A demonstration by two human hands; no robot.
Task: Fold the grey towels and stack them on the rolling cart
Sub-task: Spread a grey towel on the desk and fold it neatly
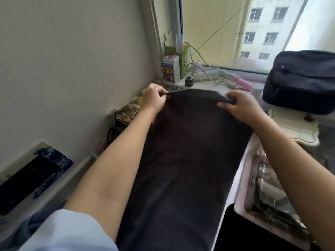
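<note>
A cluttered windowsill (208,84) lies ahead; the grey towel (184,160) hangs long toward the person; left hand (154,100) and right hand (239,107) each pinch a far corner, apparently to fold it
</note>
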